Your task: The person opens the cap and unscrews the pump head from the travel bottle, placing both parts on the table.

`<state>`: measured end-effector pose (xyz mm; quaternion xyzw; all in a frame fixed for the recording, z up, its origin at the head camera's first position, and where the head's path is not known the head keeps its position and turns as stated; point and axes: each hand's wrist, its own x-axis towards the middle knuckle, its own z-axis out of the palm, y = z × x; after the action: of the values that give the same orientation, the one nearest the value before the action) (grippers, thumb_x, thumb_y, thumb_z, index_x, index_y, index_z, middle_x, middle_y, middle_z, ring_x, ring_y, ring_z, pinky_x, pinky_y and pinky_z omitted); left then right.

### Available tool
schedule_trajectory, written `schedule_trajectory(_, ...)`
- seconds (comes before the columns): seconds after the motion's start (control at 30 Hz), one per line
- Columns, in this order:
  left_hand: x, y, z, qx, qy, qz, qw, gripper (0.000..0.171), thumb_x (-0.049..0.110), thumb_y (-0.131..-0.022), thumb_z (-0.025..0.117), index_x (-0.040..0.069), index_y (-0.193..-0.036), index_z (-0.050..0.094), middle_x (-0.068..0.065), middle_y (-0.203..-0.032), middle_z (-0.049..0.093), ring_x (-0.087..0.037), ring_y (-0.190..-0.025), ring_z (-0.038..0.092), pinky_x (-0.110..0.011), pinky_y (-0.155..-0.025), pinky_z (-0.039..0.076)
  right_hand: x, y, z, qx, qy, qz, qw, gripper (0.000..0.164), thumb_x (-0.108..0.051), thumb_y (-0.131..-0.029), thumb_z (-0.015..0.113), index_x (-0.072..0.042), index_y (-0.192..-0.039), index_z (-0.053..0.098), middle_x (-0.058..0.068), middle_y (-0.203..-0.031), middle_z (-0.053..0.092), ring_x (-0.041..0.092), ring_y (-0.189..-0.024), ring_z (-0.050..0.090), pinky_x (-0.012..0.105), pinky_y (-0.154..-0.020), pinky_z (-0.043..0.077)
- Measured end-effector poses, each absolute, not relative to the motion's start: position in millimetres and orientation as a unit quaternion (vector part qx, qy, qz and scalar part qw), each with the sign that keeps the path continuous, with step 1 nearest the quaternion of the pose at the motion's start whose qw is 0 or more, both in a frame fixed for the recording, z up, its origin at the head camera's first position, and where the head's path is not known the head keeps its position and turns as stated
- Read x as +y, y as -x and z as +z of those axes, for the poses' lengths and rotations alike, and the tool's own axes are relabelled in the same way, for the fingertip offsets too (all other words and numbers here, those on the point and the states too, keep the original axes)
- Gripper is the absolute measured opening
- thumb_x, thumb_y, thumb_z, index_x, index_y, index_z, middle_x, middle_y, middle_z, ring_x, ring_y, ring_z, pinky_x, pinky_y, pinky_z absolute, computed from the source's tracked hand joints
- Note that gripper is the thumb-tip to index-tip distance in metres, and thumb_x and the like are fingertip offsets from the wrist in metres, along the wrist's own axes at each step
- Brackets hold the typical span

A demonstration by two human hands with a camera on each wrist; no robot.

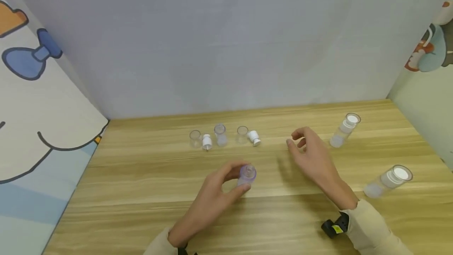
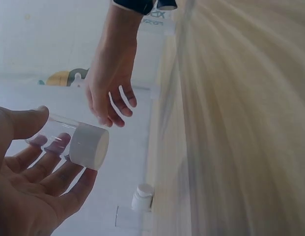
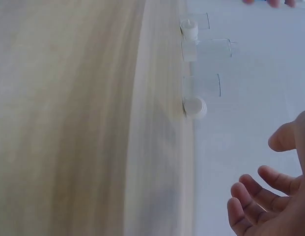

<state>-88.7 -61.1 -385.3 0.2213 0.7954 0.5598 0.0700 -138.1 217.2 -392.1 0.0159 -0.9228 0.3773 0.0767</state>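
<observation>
My left hand grips a small clear bottle between thumb and fingers, above the front middle of the table. The bottle's neck faces up, and its white lower end shows below the fingers in the left wrist view. My right hand hovers further right over the table, fingers loosely bent and apart, holding nothing. Beyond the hands stands a similar clear bottle with no pump on it. Beside it are two clear caps, one on the left and one on the right.
A white pump head is between the left cap and the bottle; another white pump head lies beside the right cap. Two capped bottles stand at the right, one farther back and one nearer. A pale wall rises behind the wooden table.
</observation>
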Motion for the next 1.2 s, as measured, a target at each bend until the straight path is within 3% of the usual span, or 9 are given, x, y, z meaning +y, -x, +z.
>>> schedule_trajectory(0.27, -38, 106, -381, 0.775, -0.207, 0.593, 0.067, 0.048, 0.008, -0.094, 0.077, 0.013, -0.139, 0.06, -0.006, -0.131, 0.072, -0.02, -0.121, 0.07, -0.036, -0.111, 0.053, 233, 117, -392, -0.895, 0.049, 0.417, 0.149, 0.041, -0.032, -0.106, 0.059, -0.001, -0.132, 0.055, 0.018, -0.125, 0.061, 0.034, -0.107, 0.06, 0.041, -0.089, 0.047)
schedule_trajectory(0.4, -31, 116, -381, 0.777, -0.213, 0.59, 0.056, 0.047, 0.009, -0.094, 0.077, 0.015, -0.137, 0.061, -0.005, -0.13, 0.072, -0.02, -0.121, 0.07, -0.034, -0.107, 0.056, 240, 112, -394, -0.882, 0.092, 0.424, 0.185, 0.041, -0.027, -0.104, 0.062, 0.0, -0.133, 0.053, 0.021, -0.125, 0.06, 0.035, -0.108, 0.06, 0.032, -0.088, 0.045)
schedule_trajectory(0.57, -17, 135, -384, 0.771, -0.232, 0.592, 0.04, 0.043, 0.008, -0.095, 0.076, 0.012, -0.135, 0.062, -0.007, -0.127, 0.071, -0.021, -0.12, 0.068, -0.032, -0.103, 0.058, 250, 111, -404, -0.867, 0.141, 0.426, 0.217, 0.042, -0.016, -0.099, 0.066, 0.004, -0.133, 0.051, 0.022, -0.128, 0.055, 0.025, -0.109, 0.055, 0.015, -0.082, 0.044)
schedule_trajectory(0.7, -6, 147, -388, 0.768, -0.241, 0.592, 0.035, 0.042, 0.009, -0.096, 0.075, 0.01, -0.136, 0.061, -0.008, -0.127, 0.071, -0.02, -0.121, 0.068, -0.03, -0.102, 0.058, 255, 111, -409, -0.857, 0.178, 0.432, 0.217, 0.048, -0.015, -0.099, 0.065, 0.004, -0.139, 0.046, 0.021, -0.133, 0.05, 0.017, -0.109, 0.05, 0.011, -0.081, 0.042)
schedule_trajectory(0.97, 18, 167, -391, 0.779, -0.244, 0.577, 0.041, 0.042, 0.014, -0.098, 0.074, 0.009, -0.137, 0.059, -0.01, -0.129, 0.072, -0.022, -0.12, 0.069, -0.034, -0.103, 0.058, 269, 116, -413, -0.839, 0.233, 0.453, 0.19, 0.063, -0.024, -0.1, 0.064, -0.002, -0.15, 0.031, 0.015, -0.145, 0.038, 0.018, -0.116, 0.045, 0.02, -0.084, 0.042)
schedule_trajectory(1.2, 33, 182, -390, 0.779, -0.24, 0.578, 0.043, 0.042, 0.011, -0.098, 0.073, 0.005, -0.137, 0.057, -0.016, -0.131, 0.072, -0.028, -0.123, 0.069, -0.042, -0.106, 0.057, 278, 127, -417, -0.824, 0.251, 0.474, 0.183, 0.067, -0.022, -0.099, 0.063, -0.003, -0.152, 0.026, 0.014, -0.147, 0.034, 0.021, -0.124, 0.044, 0.022, -0.086, 0.041)
